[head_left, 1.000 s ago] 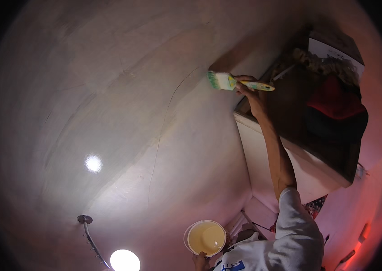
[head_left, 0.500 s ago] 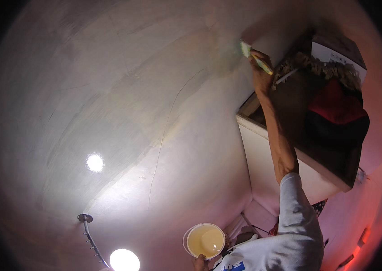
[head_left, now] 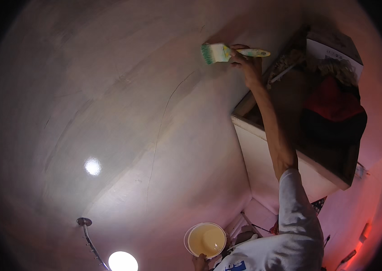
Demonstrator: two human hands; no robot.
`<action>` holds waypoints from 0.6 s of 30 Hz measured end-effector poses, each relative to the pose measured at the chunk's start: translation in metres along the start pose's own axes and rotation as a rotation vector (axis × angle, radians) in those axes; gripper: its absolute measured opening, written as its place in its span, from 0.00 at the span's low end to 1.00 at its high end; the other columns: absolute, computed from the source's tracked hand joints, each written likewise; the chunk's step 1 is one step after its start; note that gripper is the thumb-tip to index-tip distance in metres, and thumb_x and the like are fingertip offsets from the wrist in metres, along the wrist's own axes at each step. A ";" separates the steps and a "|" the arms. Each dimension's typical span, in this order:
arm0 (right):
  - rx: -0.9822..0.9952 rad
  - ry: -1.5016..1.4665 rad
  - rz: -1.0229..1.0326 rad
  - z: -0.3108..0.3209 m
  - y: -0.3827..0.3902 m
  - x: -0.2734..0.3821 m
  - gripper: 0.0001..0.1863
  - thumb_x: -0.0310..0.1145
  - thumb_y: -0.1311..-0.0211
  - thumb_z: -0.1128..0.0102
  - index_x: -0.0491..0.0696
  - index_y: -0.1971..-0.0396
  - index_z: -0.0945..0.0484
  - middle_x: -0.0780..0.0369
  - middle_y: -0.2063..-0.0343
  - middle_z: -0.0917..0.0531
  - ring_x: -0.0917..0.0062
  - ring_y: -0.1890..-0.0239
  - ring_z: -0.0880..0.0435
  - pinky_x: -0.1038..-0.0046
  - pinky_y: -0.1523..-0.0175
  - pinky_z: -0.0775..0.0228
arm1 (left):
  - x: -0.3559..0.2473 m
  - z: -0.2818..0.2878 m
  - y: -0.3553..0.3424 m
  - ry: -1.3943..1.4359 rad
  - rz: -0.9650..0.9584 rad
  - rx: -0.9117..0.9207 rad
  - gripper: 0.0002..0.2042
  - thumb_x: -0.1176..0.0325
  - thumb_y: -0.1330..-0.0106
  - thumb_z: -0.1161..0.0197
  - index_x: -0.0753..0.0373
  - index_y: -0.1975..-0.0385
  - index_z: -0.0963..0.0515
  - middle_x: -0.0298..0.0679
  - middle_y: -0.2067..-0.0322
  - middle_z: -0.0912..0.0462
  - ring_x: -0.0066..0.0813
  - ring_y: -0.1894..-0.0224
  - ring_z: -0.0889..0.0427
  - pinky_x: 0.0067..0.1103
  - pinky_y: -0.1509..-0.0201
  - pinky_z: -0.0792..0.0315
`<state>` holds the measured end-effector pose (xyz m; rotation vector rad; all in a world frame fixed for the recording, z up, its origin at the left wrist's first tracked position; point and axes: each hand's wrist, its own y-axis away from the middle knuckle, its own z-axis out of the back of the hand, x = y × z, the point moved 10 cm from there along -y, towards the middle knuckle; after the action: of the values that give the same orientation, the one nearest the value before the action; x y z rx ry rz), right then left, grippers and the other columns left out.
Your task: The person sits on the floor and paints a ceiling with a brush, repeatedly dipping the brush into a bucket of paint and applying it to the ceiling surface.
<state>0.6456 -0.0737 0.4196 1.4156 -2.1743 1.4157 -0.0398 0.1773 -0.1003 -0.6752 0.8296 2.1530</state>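
My right arm reaches far up, and my right hand (head_left: 246, 63) is closed round the handle of a wide paintbrush (head_left: 220, 53). Green bristles point left and appear to touch the pale wall (head_left: 123, 113), which carries a long thin crack and darker streaks. Lower down, my left hand (head_left: 201, 262) grips the rim of a white bucket (head_left: 186, 241); only part of this hand shows. Inside the bucket is a pale yellow liquid (head_left: 204, 239).
Beside my right forearm is a boxy ledge (head_left: 286, 158) with an open top. A white carton (head_left: 333, 56) and a red and black bag-like thing (head_left: 338, 108) lie on it. A metal rail (head_left: 90, 241) and a bright round lamp (head_left: 123, 262) are at lower left.
My right hand has moved left with the brush, which has turned from steeply slanted to nearly level and shows its broad side. The bucket has hardly moved.
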 end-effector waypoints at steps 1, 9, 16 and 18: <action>-0.022 -0.020 -0.026 0.004 -0.011 -0.009 0.13 0.31 0.42 0.29 0.46 0.58 0.16 0.62 0.61 0.16 0.79 0.60 0.17 0.75 0.61 0.20 | -0.003 -0.001 0.000 0.287 0.145 -0.032 0.18 0.57 0.32 0.46 0.68 0.68 0.22 0.41 0.77 0.21 0.31 0.78 0.25 0.28 0.79 0.35; -0.318 0.113 0.113 0.046 -0.036 0.003 0.11 0.29 0.41 0.31 0.48 0.58 0.17 0.65 0.61 0.16 0.80 0.60 0.17 0.78 0.61 0.22 | 0.007 -0.022 0.000 0.877 0.377 -0.069 0.17 0.57 0.30 0.47 0.68 0.57 0.25 0.45 0.69 0.20 0.34 0.71 0.23 0.31 0.72 0.30; -0.143 0.508 0.575 -0.037 0.033 0.066 0.14 0.18 0.47 0.33 0.50 0.61 0.16 0.64 0.59 0.16 0.75 0.57 0.15 0.75 0.51 0.25 | 0.028 -0.020 -0.022 0.848 0.365 -0.026 0.19 0.57 0.28 0.48 0.68 0.48 0.28 0.48 0.63 0.19 0.37 0.64 0.21 0.34 0.65 0.26; -0.071 0.596 0.613 -0.099 0.071 0.057 0.14 0.19 0.48 0.32 0.52 0.61 0.16 0.64 0.61 0.15 0.74 0.59 0.15 0.72 0.55 0.22 | 0.073 -0.049 -0.007 0.862 0.415 -0.044 0.20 0.57 0.27 0.49 0.68 0.46 0.29 0.49 0.61 0.18 0.38 0.63 0.21 0.35 0.63 0.25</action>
<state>0.5280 -0.0241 0.4622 0.2128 -2.2644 1.6299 -0.0684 0.1776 -0.1838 -1.6261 1.4625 2.2156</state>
